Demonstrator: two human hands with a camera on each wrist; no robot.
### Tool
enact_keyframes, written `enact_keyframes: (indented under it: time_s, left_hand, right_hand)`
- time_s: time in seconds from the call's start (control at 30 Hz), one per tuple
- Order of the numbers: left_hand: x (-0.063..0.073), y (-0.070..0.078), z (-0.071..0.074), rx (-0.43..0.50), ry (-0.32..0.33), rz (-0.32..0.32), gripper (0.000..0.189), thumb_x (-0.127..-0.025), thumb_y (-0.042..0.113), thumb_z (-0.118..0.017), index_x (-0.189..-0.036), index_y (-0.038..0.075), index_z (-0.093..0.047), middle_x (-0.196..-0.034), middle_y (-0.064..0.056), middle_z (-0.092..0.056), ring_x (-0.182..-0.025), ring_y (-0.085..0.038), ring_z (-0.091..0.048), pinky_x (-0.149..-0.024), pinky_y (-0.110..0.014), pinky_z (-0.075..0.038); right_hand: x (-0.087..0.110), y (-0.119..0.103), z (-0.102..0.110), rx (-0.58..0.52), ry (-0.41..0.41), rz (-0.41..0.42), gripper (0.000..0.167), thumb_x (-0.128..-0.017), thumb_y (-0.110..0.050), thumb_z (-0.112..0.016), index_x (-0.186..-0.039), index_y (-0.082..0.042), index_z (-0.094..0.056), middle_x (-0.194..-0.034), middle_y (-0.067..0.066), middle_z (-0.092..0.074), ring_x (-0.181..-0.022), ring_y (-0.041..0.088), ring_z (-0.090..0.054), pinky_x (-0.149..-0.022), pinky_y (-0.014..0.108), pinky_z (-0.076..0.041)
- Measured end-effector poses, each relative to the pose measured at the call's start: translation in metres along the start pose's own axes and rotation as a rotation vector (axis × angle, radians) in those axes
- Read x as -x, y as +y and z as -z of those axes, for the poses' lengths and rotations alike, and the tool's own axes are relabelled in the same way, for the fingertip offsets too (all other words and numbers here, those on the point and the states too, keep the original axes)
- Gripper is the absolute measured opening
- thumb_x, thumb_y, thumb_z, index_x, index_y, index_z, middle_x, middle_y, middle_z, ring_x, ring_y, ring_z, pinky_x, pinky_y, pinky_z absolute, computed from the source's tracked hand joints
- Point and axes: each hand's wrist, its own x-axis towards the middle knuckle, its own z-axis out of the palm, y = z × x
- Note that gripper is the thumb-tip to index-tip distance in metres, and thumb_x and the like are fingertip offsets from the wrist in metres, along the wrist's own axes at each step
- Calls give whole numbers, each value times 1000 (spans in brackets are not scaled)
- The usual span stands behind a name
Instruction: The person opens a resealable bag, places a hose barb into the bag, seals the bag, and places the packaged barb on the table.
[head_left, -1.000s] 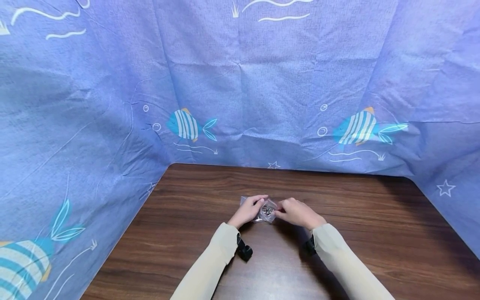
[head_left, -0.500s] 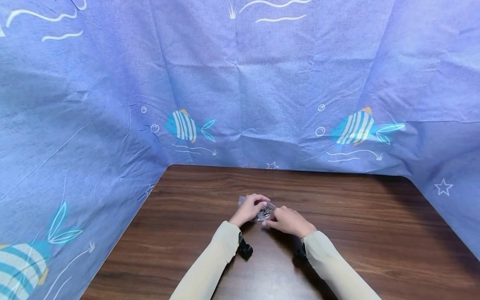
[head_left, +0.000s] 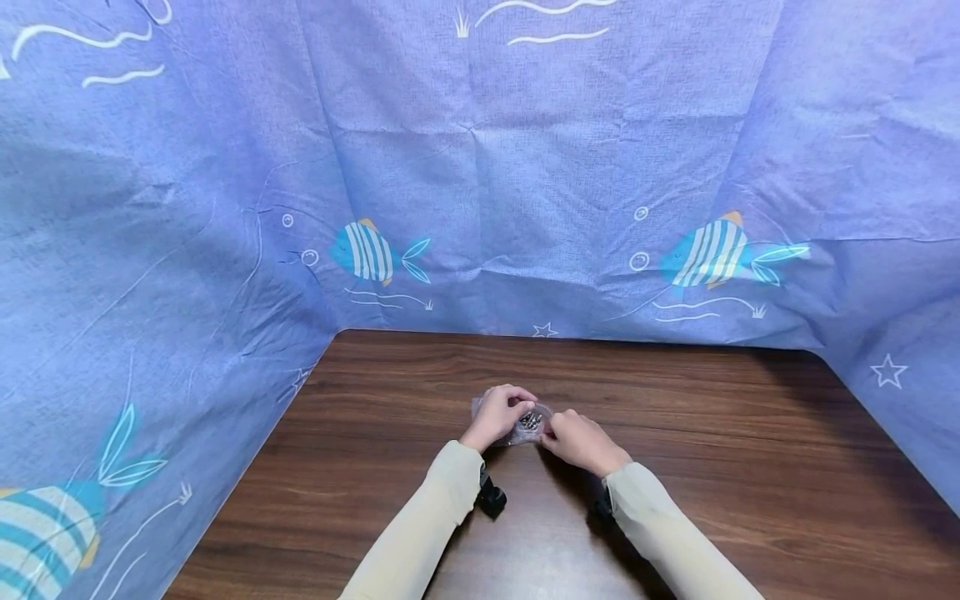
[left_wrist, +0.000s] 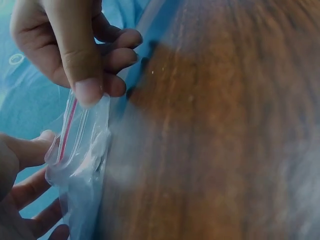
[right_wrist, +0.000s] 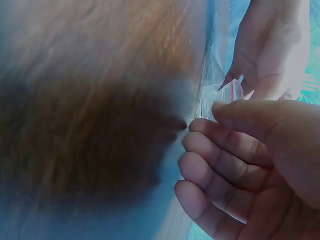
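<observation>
A small clear zip-lock bag (head_left: 517, 436) with a red line along its closure lies between both hands over the table. Small shiny metal pieces (head_left: 531, 420) show through its plastic. In the head view my left hand (head_left: 498, 417) holds the bag from the left; its thumb and fingers are on either side of the bag's mouth in the left wrist view. My right hand (head_left: 581, 442) pinches the bag's edge between thumb and index finger, other fingers curled, as the right wrist view shows. The zip closure (left_wrist: 68, 130) runs between the two hands.
The brown wood-grain table (head_left: 390, 467) spreads around the hands. Blue cloth (head_left: 540, 167) printed with fish hangs behind it and at the sides. A black wrist camera (head_left: 491, 497) sits under the left wrist.
My right hand has moved left and nearer to me along the bag, and its thumb has drawn in to the bag's edge. The left hand stays nearly in place, still holding the bag.
</observation>
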Motion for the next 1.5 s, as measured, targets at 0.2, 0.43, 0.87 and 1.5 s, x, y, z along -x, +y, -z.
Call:
enact_keyframes:
  time_s: [0.2, 0.43, 0.87, 1.5]
  left_hand:
    - [2, 3, 2, -33, 37, 38, 12, -89, 25, -67, -94, 20, -77, -102, 1, -73, -101, -21, -65, -85, -42, -38]
    - [2, 4, 4, -35, 60, 15, 12, -86, 22, -69, -91, 16, -78, -99, -3, -74, -100, -24, -66, -85, -42, -42]
    - [2, 8, 5, 59, 70, 24, 13, -88, 19, -69, -90, 9, -77, -91, -5, -76, -94, -22, -69, -85, -34, -52]
    - [0, 4, 20, 86, 49, 15, 12, -87, 19, -71, -90, 9, -77, -91, -6, -75, -92, -22, -69, -81, -33, -53]
  right_hand:
    - [3, 7, 6, 0, 26, 31, 35, -85, -8, -67, -55, -15, -51, -54, -9, -42, -49, 6, -36, -46, 23, -33]
    - [3, 19, 11, -38, 81, 69, 15, -86, -10, -69, -70, -10, -70, -62, -7, -60, -56, 4, -46, -52, 23, -41]
    - [1, 34, 8, -118, 99, 80, 9, -84, -6, -70, -75, -7, -72, -67, -4, -67, -58, 2, -51, -54, 20, -45]
    - [-3, 42, 19, -214, 108, 2, 8, -86, -10, -70, -83, -4, -74, -69, 2, -69, -55, 1, -52, -52, 19, -45]
